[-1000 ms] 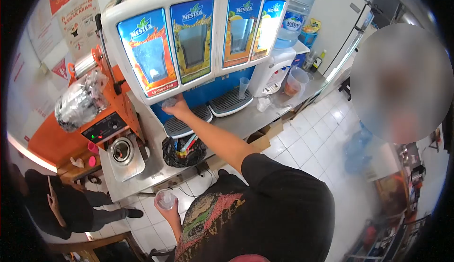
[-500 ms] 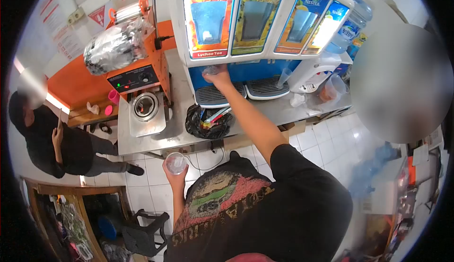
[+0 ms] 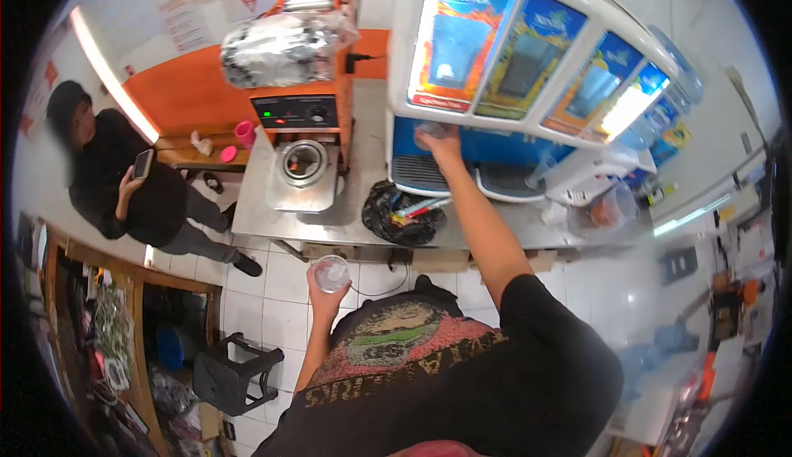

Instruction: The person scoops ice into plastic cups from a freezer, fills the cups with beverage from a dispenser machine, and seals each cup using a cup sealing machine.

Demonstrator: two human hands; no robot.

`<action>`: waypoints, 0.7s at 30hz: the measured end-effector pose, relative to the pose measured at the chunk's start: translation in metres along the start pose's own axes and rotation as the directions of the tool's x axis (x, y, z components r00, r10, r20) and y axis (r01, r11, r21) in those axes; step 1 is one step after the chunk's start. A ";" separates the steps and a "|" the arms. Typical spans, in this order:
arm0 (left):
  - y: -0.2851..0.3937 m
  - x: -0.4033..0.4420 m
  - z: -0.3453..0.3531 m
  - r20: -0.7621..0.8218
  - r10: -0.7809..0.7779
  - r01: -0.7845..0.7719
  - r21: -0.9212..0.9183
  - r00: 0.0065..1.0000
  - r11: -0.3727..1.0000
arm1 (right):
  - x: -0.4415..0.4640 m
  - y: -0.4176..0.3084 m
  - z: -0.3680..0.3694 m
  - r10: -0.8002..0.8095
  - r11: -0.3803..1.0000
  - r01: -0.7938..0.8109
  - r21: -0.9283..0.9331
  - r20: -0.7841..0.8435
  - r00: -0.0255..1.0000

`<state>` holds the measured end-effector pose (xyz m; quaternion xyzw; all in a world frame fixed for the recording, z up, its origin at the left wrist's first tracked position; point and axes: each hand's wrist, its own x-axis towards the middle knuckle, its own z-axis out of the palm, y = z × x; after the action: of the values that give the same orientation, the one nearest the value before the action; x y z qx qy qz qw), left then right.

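Low in front of my body, my left hand (image 3: pixel 325 297) is wrapped around a clear plastic cup (image 3: pixel 332 272), its round mouth facing up. My right arm reaches out to the drink dispenser (image 3: pixel 398 86), where my right hand (image 3: pixel 448 148) grips a second clear cup (image 3: pixel 428 133) under the leftmost panel, marked Lychee Tea. Below that hand is a black slotted drip tray (image 3: pixel 419 173). The cup's contents are too blurred to make out. A black plastic bag (image 3: pixel 381 218) with colourful packets sits on the counter just in front of the tray.
An orange cup-sealing machine (image 3: pixel 345 119) stands left of the dispenser on the metal counter (image 3: pixel 363 110). To the right are a white water dispenser (image 3: pixel 569 178) and a clear jug (image 3: pixel 615 207). A person (image 3: pixel 136 168) holding a phone (image 3: pixel 143 163) stands left, above a black stool (image 3: pixel 231 374).
My view has swung left, so the machines and counter sit further right in the picture. Both hands keep their cups in about the same places. The person's phone screen now faces my view.
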<state>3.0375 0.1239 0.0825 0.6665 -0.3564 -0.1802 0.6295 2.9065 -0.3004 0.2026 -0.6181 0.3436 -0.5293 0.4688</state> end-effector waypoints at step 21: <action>0.015 -0.012 -0.018 -0.155 0.013 -0.013 0.004 0.988 1.000 | 0.041 0.041 -0.043 0.215 0.974 -0.195 -0.120 0.194 0.957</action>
<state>3.0384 0.1461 0.0970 0.6772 -0.3110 -0.1232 0.6553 2.8761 -0.3600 0.1778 -0.6530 0.3813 -0.3932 0.5230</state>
